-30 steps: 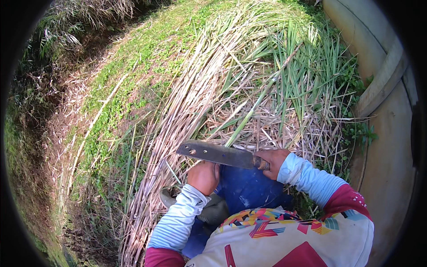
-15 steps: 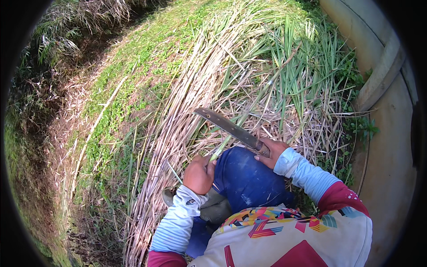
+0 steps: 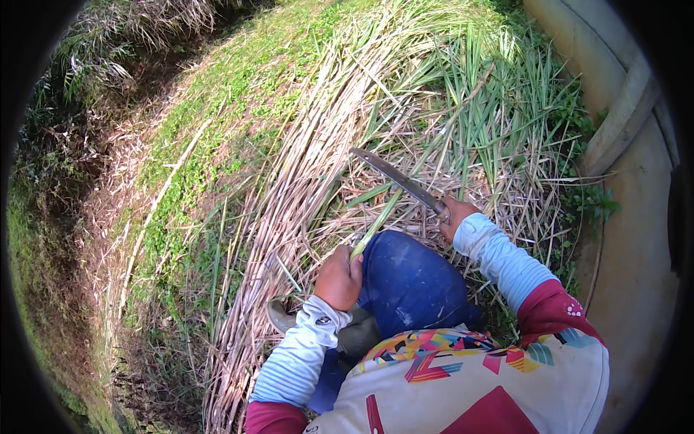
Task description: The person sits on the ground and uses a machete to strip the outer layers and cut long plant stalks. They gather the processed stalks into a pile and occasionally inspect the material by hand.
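My right hand is closed round the handle of a machete. Its long dark blade slants up and to the left, above the dry stalks. In my left hand I grip the near end of a green stalk, just left of my blue-clad knee. The stalk runs away from me, passing under or behind the blade; I cannot tell whether they touch. Its far part merges with the green leaves lying beyond.
Dry cut stalks lie in a long pile in front and to the left. Low green plants cover the ground farther left, with a long dry stem across them. At right stands a tan wall-like surface with a beam.
My right hand has moved up and slightly right, taking the machete with it; the blade now looks narrower. My left hand has shifted a little right and up, still gripping the stalk.
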Available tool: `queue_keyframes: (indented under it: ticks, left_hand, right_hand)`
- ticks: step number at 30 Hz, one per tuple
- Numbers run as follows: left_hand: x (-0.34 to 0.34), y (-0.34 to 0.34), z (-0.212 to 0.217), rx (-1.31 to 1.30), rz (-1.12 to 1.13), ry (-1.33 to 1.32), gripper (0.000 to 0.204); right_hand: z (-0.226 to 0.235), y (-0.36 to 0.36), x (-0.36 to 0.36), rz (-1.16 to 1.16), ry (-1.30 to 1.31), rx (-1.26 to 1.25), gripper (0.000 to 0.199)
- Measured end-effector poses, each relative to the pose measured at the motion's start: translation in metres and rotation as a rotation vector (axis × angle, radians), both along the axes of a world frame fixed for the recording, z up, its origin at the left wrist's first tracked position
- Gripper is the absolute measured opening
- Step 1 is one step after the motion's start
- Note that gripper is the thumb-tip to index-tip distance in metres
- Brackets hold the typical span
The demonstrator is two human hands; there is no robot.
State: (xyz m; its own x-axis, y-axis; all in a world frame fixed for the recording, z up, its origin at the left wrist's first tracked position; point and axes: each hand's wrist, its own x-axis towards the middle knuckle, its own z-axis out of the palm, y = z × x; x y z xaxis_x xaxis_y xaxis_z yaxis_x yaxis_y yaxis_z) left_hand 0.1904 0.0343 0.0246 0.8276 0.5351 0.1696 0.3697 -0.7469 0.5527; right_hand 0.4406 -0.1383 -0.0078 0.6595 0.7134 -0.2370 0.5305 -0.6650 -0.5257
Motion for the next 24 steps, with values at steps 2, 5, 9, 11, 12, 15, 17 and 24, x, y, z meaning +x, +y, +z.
queue_keyframes:
  ticks: [2, 5, 9, 11, 12, 15, 17, 24]
  left_hand:
    - [0.002, 0.004, -0.004, -0.046, 0.032, -0.038, 0.016]
    - [-0.002, 0.008, 0.005, -0.145, 0.082, 0.005, 0.017]
    - [-0.001, 0.019, 0.002, -0.15, 0.038, 0.034, 0.017]
    - [-0.008, 0.022, -0.005, -0.133, 0.007, -0.058, 0.017]
    - [-0.011, 0.023, -0.005, -0.122, -0.005, -0.101, 0.017]
    - [-0.014, 0.017, 0.018, -0.139, 0.075, 0.037, 0.016]
    - [-0.013, 0.015, 0.018, -0.173, 0.052, 0.015, 0.017]
    - [0.003, 0.026, 0.019, -0.786, 0.049, 0.181, 0.02]
  right_hand:
    - [0.004, 0.002, -0.008, -0.036, -0.039, 0.007, 0.051]
    - [0.014, -0.003, -0.033, -0.005, 0.0, 0.049, 0.051]
    - [-0.002, -0.02, -0.07, 0.308, -0.076, 0.337, 0.051]
    - [-0.002, -0.02, -0.064, 0.384, -0.05, 0.241, 0.052]
    - [-0.001, -0.019, -0.057, 0.425, -0.034, 0.194, 0.053]
    - [-0.013, -0.018, 0.01, -0.046, -0.101, 0.114, 0.049]
    - [-0.026, -0.023, 0.065, -0.346, -0.074, 0.033, 0.056]
    - [-0.021, -0.028, -0.003, -0.163, 0.036, 0.245, 0.057]
